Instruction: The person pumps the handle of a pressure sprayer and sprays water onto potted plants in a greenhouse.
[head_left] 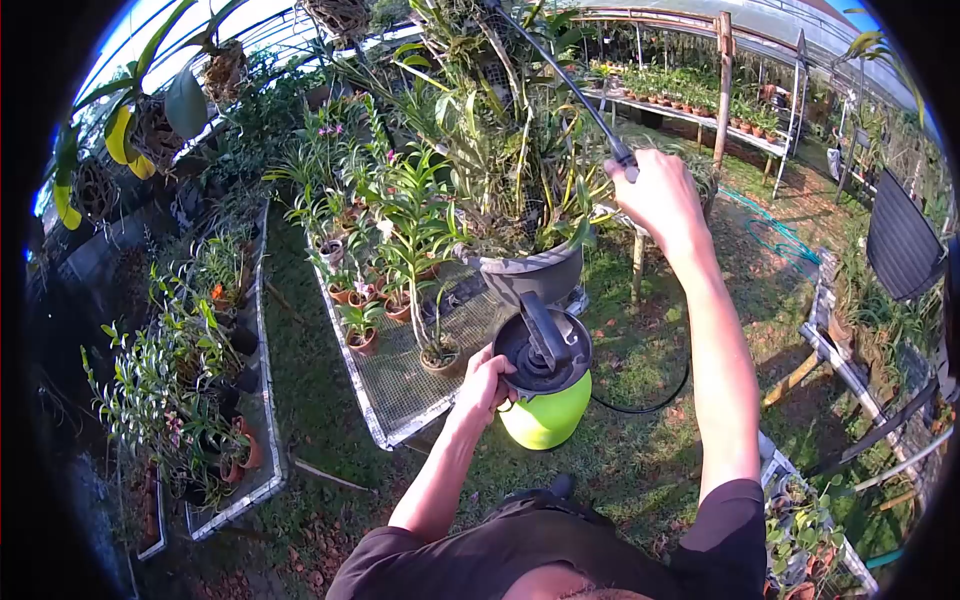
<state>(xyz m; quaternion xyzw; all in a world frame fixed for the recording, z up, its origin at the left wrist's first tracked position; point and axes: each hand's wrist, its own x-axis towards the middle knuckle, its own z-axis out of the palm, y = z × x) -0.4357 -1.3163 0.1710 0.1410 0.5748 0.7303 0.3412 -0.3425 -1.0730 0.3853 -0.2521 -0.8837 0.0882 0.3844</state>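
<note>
My left hand (487, 381) is closed on the black rim of a pump sprayer (545, 415), which has a bright yellow-green tank and a black pump handle on top. In my right hand (655, 195) is the black grip of a spray wand (575, 85), raised and slanting up to the left. A dark hose (650, 408) loops below my right arm near the tank. Just beyond the sprayer stands a large grey pot (530, 275) with a tall, dense plant (510, 150). The wand's tip lies at the top edge, among or in front of the leaves; I cannot tell which.
A mesh bench (385, 390) with several potted orchids (415, 235) is ahead on the left. Another plant bench (265, 480) runs along the far left. Hanging plants (155, 130) are at upper left. A wooden post (724, 95) and a teal hose (775, 228) lie to the right.
</note>
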